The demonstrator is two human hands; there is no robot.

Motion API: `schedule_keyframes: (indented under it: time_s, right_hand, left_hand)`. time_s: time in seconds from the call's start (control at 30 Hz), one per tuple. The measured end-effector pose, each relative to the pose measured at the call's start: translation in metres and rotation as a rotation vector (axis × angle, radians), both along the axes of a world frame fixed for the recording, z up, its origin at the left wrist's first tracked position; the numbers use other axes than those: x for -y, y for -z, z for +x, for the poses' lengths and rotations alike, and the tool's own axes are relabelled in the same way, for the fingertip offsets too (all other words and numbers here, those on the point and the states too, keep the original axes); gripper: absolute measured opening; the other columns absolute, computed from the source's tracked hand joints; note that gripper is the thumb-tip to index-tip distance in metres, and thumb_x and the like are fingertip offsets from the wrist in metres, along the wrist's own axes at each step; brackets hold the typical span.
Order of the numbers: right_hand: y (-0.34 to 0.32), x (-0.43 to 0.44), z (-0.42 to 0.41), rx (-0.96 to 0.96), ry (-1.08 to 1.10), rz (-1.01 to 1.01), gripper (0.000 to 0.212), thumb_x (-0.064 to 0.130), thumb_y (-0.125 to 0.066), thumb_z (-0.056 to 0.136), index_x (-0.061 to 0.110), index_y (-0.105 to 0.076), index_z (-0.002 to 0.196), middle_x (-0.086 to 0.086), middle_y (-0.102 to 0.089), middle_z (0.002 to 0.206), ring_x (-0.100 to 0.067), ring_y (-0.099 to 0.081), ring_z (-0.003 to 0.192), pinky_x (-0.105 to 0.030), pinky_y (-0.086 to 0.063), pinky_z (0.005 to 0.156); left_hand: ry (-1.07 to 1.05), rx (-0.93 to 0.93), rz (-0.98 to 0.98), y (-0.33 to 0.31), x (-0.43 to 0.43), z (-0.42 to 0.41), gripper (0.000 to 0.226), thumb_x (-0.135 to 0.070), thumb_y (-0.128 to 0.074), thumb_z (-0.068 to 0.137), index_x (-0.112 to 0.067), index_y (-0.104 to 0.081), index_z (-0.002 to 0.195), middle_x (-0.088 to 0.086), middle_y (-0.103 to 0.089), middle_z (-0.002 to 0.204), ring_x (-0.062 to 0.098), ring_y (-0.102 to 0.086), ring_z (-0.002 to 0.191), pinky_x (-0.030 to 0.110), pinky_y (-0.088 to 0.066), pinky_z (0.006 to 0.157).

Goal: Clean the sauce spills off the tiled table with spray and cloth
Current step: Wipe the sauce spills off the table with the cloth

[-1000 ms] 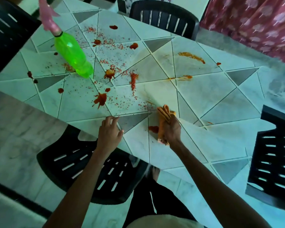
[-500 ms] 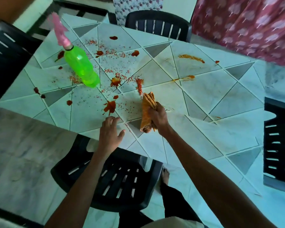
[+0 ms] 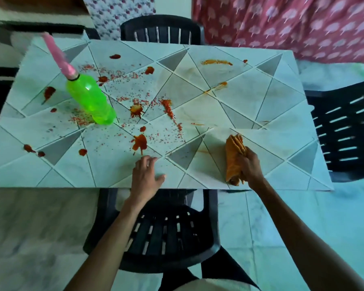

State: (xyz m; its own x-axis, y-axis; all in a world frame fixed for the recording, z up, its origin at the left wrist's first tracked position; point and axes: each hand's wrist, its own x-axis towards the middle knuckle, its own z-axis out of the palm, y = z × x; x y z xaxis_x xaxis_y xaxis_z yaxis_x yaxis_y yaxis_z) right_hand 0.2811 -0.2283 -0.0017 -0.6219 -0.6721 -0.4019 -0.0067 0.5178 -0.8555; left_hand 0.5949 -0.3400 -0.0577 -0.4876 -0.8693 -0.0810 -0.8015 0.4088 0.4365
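Observation:
The tiled table [image 3: 250,106] is pale with grey triangles and carries red sauce spills [image 3: 139,142] and fine red specks over its left and middle parts, plus orange smears [image 3: 216,62] at the far right. A green spray bottle [image 3: 90,99] with a pink nozzle stands at the left. My right hand [image 3: 249,164] grips a folded orange cloth [image 3: 233,156] pressed on the table near the front right edge. My left hand [image 3: 145,177] rests flat, fingers spread, on the front edge, just below the largest red splat.
Black plastic chairs stand around the table: one under the front edge [image 3: 164,232], one at the far side [image 3: 162,30], one on the right [image 3: 345,129]. A red patterned curtain [image 3: 292,24] hangs at the back right. The floor is pale tile.
My right hand has slid the cloth to the right along the front of the table. The left hand has stayed on the front edge. The camera view has shifted.

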Motion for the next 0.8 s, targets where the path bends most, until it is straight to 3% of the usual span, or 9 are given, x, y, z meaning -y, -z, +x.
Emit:
schedule_keyframes:
  time_s: [0.1,0.23,0.37,0.47,0.53,0.67,0.7,0.8]
  right_hand:
    - [0.028,0.024,0.032,0.098,-0.027,-0.058,0.027,0.020,-0.053,0.081,0.018,-0.065,0.104,-0.002,-0.065,0.093,-0.024,-0.060,0.087,-0.038,-0.049,0.071]
    - [0.047,0.068,0.097,0.163,0.029,-0.102,0.023,0.024,-0.055,0.087,0.017,-0.063,0.108,-0.002,-0.065,0.081,-0.020,-0.057,0.069,-0.037,-0.047,0.057]
    - [0.049,0.107,0.155,0.251,-0.003,-0.140,0.019,0.015,-0.053,0.092,0.017,-0.055,0.111,-0.006,-0.059,0.082,-0.020,-0.055,0.070,-0.031,-0.045,0.053]
    - [0.041,0.134,0.182,0.310,-0.088,-0.167,0.024,0.009,-0.051,0.089,0.013,-0.054,0.113,-0.007,-0.057,0.085,-0.020,-0.054,0.076,-0.035,-0.047,0.062]
    - [0.032,0.141,0.188,0.331,-0.111,-0.169,0.031,0.014,-0.052,0.083,0.010,-0.055,0.113,-0.009,-0.057,0.086,-0.022,-0.054,0.078,-0.040,-0.048,0.067]
    - [0.012,0.127,0.193,0.223,-0.037,-0.151,0.035,0.024,-0.054,0.079,0.012,-0.056,0.112,-0.013,-0.062,0.089,-0.026,-0.059,0.077,-0.050,-0.054,0.065]
    - [0.009,0.117,0.191,0.178,-0.013,-0.145,0.036,0.025,-0.055,0.080,0.013,-0.057,0.114,-0.011,-0.065,0.092,-0.025,-0.062,0.078,-0.048,-0.057,0.064]
    - [0.000,0.087,0.195,0.059,0.078,-0.119,0.046,0.028,-0.055,0.080,0.011,-0.058,0.122,-0.004,-0.068,0.093,-0.017,-0.064,0.074,-0.022,-0.053,0.054]
  left_hand:
    - [-0.015,-0.035,0.020,-0.003,0.004,0.001,0.054,-0.030,-0.076,0.082,-0.012,-0.054,0.128,0.007,-0.048,0.125,0.022,-0.045,0.115,0.038,-0.041,0.097]
    - [-0.059,-0.109,-0.006,-0.008,0.016,0.007,0.038,-0.005,-0.070,0.086,-0.007,-0.060,0.122,0.010,-0.053,0.118,0.024,-0.049,0.110,0.041,-0.048,0.094]
    - [-0.050,-0.144,0.029,-0.011,0.035,0.023,0.032,0.008,-0.056,0.090,-0.005,-0.064,0.119,0.006,-0.055,0.117,0.019,-0.053,0.109,0.028,-0.046,0.096]
    - [-0.046,-0.182,0.036,-0.015,0.053,0.040,0.032,0.010,-0.054,0.090,-0.007,-0.068,0.113,0.004,-0.061,0.112,0.016,-0.059,0.101,0.019,-0.044,0.089]
    - [-0.036,-0.194,0.045,-0.018,0.063,0.050,0.031,0.007,-0.056,0.090,-0.010,-0.069,0.111,0.001,-0.063,0.109,0.013,-0.060,0.099,0.017,-0.044,0.087]
    - [0.049,-0.140,-0.060,-0.016,0.094,0.077,0.028,-0.007,-0.064,0.089,-0.013,-0.065,0.116,0.002,-0.060,0.112,0.019,-0.057,0.105,0.033,-0.050,0.090]
    - [0.073,-0.091,-0.084,-0.014,0.102,0.083,0.034,-0.014,-0.067,0.088,-0.012,-0.061,0.121,0.003,-0.058,0.117,0.021,-0.055,0.109,0.037,-0.049,0.093]
    - [0.203,0.085,-0.085,-0.011,0.130,0.101,0.070,-0.046,-0.071,0.081,-0.008,-0.050,0.136,0.012,-0.046,0.139,0.031,-0.043,0.128,0.045,-0.042,0.105]
